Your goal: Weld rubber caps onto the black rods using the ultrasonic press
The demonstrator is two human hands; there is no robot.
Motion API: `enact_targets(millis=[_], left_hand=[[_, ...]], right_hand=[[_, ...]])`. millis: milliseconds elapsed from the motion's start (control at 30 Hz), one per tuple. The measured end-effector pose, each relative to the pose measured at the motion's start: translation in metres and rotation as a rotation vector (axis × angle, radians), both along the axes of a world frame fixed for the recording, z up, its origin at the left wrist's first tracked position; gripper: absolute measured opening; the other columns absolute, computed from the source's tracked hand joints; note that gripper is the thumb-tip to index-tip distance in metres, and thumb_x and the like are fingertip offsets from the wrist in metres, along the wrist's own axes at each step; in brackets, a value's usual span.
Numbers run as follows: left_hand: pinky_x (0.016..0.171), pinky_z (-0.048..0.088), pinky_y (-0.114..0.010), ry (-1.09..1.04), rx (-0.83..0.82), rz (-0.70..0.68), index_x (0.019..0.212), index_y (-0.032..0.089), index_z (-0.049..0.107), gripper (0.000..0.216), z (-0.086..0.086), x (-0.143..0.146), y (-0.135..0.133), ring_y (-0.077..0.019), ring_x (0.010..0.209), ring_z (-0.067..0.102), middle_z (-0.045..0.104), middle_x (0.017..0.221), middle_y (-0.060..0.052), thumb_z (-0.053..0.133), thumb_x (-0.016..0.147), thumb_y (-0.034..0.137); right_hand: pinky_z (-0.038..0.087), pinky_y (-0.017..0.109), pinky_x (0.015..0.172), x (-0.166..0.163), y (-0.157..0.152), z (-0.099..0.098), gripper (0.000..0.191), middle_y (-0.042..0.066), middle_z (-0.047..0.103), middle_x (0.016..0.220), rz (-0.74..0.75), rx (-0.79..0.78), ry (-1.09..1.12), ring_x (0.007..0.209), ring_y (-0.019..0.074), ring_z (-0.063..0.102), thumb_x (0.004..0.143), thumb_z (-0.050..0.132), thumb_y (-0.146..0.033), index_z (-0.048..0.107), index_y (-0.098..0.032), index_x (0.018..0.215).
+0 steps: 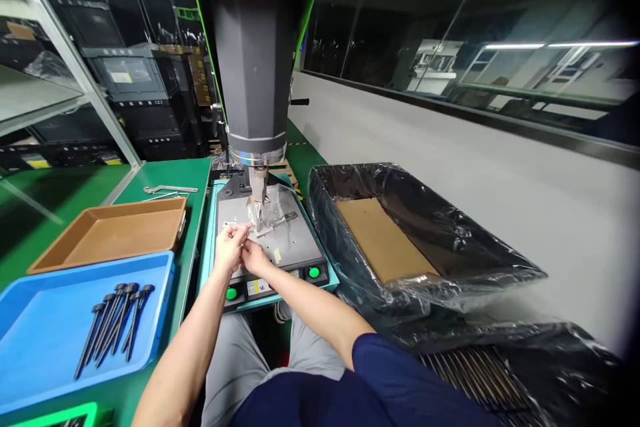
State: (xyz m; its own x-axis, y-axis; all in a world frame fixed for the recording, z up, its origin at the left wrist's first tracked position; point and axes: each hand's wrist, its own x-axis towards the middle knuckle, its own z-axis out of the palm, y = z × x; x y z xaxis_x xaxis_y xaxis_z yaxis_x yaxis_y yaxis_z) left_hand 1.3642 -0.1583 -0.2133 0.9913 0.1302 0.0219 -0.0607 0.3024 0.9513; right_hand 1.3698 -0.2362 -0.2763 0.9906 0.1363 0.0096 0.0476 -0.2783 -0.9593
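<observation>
Both hands meet over the grey base plate (295, 237) of a press machine, just in front of its metal tip (259, 190). My left hand (230, 247) is closed in a pinch on a small clear part (244, 225). My right hand (255, 257) sits against it with its fingers curled; what they hold is hidden. A small metal fixture (277, 220) on the plate lies right behind the hands.
Two green buttons (313, 272) (231, 293) sit at the machine's front edge. A blue tray (30, 320) holds several dark pins (115, 320), with an empty brown tray (100, 233) behind it. At the right stands a plastic-lined box (450, 240) with cardboard (380, 240) inside.
</observation>
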Motion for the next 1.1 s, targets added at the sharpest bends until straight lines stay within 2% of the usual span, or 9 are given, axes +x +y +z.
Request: enact_targets(millis=[100,167,333,500,633,733,833,1000,1100], left_hand=[[0.073,0.057,-0.036,0.044,-0.119,-0.027,0.079,0.019,0.053,0.031,0.011,-0.001,-0.001,-0.0235,0.084,0.071,0.073,0.088,-0.009,0.075,0.068,0.038],[0.068,0.058,-0.034,0.061,-0.162,-0.022,0.080,0.018,0.053,0.030,0.017,0.000,-0.001,-0.0225,0.078,0.072,0.073,0.087,-0.009,0.074,0.067,0.036],[0.059,0.058,-0.026,0.094,-0.220,-0.035,0.080,0.017,0.052,0.028,0.023,0.002,0.000,-0.0185,0.073,0.072,0.072,0.100,-0.011,0.073,0.070,0.032],[0.061,0.058,-0.026,0.099,-0.218,-0.055,0.084,0.018,0.050,0.029,0.025,0.007,-0.002,-0.0196,0.079,0.073,0.071,0.108,-0.012,0.074,0.072,0.030],[0.061,0.058,-0.027,0.094,-0.201,-0.060,0.084,0.019,0.049,0.033,0.027,0.012,-0.004,-0.0200,0.079,0.073,0.070,0.109,-0.012,0.076,0.071,0.033],[0.063,0.058,-0.028,0.087,-0.186,-0.055,0.082,0.019,0.047,0.033,0.029,0.016,-0.005,-0.0195,0.079,0.073,0.071,0.107,-0.011,0.076,0.072,0.033],[0.064,0.058,-0.029,0.078,-0.192,-0.033,0.080,0.019,0.047,0.032,0.031,0.019,-0.005,-0.0196,0.079,0.073,0.071,0.105,-0.011,0.075,0.072,0.032],[0.062,0.057,-0.027,0.097,-0.220,0.015,0.079,0.017,0.051,0.031,0.025,0.013,-0.005,-0.0188,0.076,0.072,0.072,0.099,-0.010,0.077,0.067,0.029],[0.064,0.057,-0.027,0.129,-0.192,-0.009,0.076,0.016,0.052,0.032,0.014,0.003,-0.004,-0.0191,0.077,0.072,0.072,0.099,-0.011,0.079,0.065,0.030]], right_hand=[[0.045,0.025,0.049,0.019,0.001,0.010,0.019,0.002,0.059,0.056,-0.052,-0.051,-0.034,0.049,0.0145,0.055,0.087,0.048,-0.020,0.066,-0.015,0.083],[0.049,0.025,0.058,0.026,-0.007,0.015,0.022,0.003,0.065,0.069,-0.090,-0.045,-0.108,0.060,0.0153,0.059,0.088,0.048,-0.021,0.067,-0.016,0.097],[0.048,0.033,0.087,0.037,-0.039,0.029,0.045,0.005,0.064,0.087,-0.291,-0.188,-0.442,0.085,0.0197,0.060,0.090,0.046,-0.026,0.052,-0.018,0.133],[0.042,0.039,0.098,0.060,-0.056,0.057,0.047,0.014,0.055,0.112,-0.503,-0.359,-0.547,0.108,0.0261,0.052,0.090,0.052,-0.036,0.055,-0.015,0.132],[0.035,0.043,0.104,0.083,-0.059,0.077,0.033,0.014,0.051,0.125,-0.434,-0.453,-0.457,0.120,0.0301,0.045,0.086,0.062,-0.037,0.068,-0.018,0.112],[0.035,0.040,0.105,0.094,-0.061,0.088,0.023,0.013,0.058,0.117,-0.346,-0.461,-0.424,0.118,0.0272,0.048,0.088,0.061,-0.034,0.071,-0.016,0.098],[0.037,0.037,0.103,0.094,-0.066,0.096,0.021,0.012,0.062,0.113,-0.327,-0.444,-0.459,0.114,0.0252,0.051,0.088,0.062,-0.033,0.069,-0.015,0.097],[0.044,0.038,0.095,0.057,-0.081,0.087,0.024,0.009,0.066,0.103,-0.315,-0.264,-0.434,0.104,0.0239,0.058,0.081,0.068,-0.035,0.066,-0.017,0.098],[0.050,0.033,0.078,0.013,-0.093,0.066,0.030,0.004,0.068,0.088,-0.153,-0.073,-0.288,0.082,0.0189,0.062,0.075,0.072,-0.037,0.065,-0.017,0.097]])
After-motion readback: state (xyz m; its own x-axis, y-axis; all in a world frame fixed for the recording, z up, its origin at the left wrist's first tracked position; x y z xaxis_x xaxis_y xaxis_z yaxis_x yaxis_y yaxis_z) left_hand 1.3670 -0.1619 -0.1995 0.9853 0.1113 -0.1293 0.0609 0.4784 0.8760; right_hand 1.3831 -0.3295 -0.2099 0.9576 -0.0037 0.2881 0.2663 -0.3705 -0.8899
